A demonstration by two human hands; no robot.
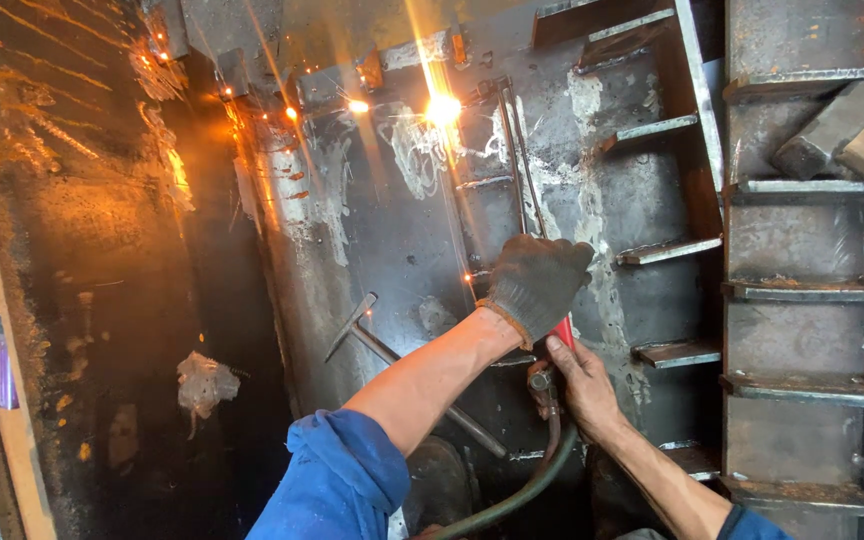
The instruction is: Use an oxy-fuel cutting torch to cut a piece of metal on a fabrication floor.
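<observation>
Both our hands clamp the torch [544,300], left hand [535,284] gloved and farther, right hand [580,385] nearer, its tubes running up to the flame [442,108].

Dim scene, orange flare glare [442,108], left side dark

Dark grey knit glove on the left hand [537,280], red torch handle [563,332] beneath it, green hose [522,495] trailing below, blue sleeve [337,480], orange-white sparks [442,108] above on chalk-streaked grey steel plate [382,230].
</observation>
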